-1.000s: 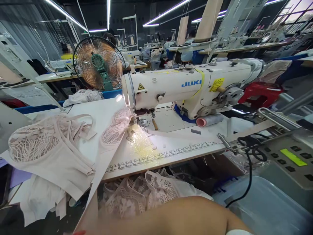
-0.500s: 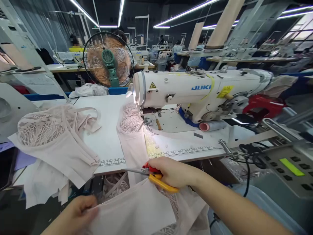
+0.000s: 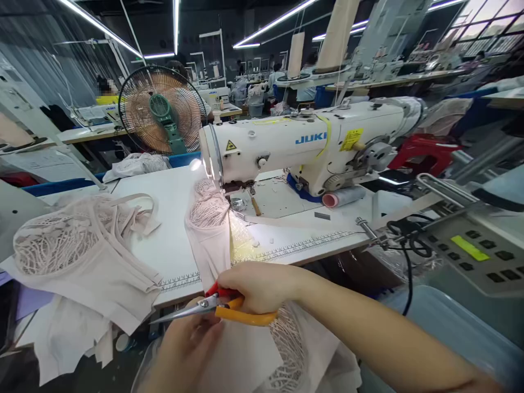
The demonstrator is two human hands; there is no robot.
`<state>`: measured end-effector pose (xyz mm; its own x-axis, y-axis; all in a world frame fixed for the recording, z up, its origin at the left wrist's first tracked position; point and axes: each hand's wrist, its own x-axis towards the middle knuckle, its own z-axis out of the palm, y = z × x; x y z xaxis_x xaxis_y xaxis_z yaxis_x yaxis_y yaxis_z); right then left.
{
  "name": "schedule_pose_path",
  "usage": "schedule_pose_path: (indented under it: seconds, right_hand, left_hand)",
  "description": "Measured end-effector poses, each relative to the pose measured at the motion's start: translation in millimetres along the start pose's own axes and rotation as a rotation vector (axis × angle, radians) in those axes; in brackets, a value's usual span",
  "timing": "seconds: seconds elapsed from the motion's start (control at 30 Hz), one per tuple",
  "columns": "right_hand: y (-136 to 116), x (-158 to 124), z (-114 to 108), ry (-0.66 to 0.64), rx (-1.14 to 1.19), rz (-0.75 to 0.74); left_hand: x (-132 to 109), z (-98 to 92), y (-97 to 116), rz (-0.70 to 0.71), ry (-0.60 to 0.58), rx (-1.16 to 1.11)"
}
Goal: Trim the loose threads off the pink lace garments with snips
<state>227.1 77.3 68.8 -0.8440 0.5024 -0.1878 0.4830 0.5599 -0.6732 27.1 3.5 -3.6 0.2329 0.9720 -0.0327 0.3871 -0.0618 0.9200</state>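
In my right hand (image 3: 257, 289) is a pair of scissors (image 3: 245, 315) with red and yellow handles, its blades together and pointing left across the top of my left hand (image 3: 188, 338). My left fingers are closed on the edge of a pale pink lace garment (image 3: 249, 346), which hangs over my lap below the table edge. Another part of pale pink lace fabric (image 3: 208, 218) lies under the head of the sewing machine (image 3: 266, 147), by its lit needle area. To the left rests a pile of similar lace garments (image 3: 82, 245), partly overhanging the table.
A printed ruler strip (image 3: 303, 244) runs along the table's front edge. A control box (image 3: 475, 251) stands at the right, above a clear plastic bin (image 3: 442, 322). A thread cone (image 3: 343, 197) lies beside the machine. Behind are a green fan (image 3: 161, 109) and other workstations.
My left hand has moved right and up along the fabric, close to my right hand. The scissors have shifted left, and their blades now lie over my left hand. The view has turned slightly right.
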Motion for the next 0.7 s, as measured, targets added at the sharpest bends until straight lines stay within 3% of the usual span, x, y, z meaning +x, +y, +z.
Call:
schedule_pose_path:
  seconds: [0.07,0.2,0.7]
  right_hand:
    - [-0.3,2.0,-2.2,-0.009,-0.028,0.006]
    - [1.3,7.5,-2.0,-0.001,-0.031,-0.026]
    - [-1.6,17.0,-5.2,-0.025,-0.067,-0.047]
  left_hand:
    - [2.7,-3.3,2.4,-0.139,-0.035,-0.151]
    - [2.8,-11.0,9.2,-0.282,0.029,-0.325]
    - [6.9,-9.1,13.7,-0.323,0.090,-0.307]
